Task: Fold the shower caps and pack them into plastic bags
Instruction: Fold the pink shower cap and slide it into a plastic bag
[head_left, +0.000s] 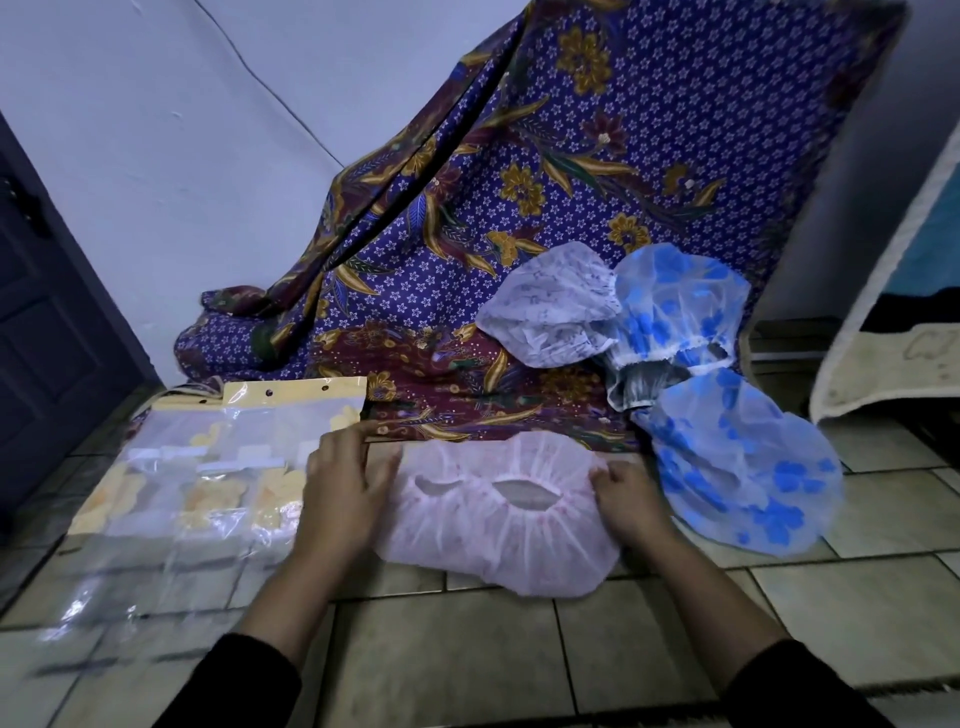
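Note:
A pale pink shower cap (498, 540) lies flattened on the tiled floor in front of me, its elastic opening facing up. My left hand (345, 493) rests spread on its left edge, fingers apart. My right hand (631, 501) pinches its right rim. To the left lie clear plastic bags (208, 478) with yellow header cards, overlapping. To the right sit two blue-flowered caps (737, 467) (675, 306) and a whitish patterned cap (550, 306).
A purple batik cloth (519, 208) drapes behind the caps and onto the floor. A dark door (47, 312) stands at the left, a pale mat (893, 332) at the right. Beige floor tiles (447, 649) stretch toward me.

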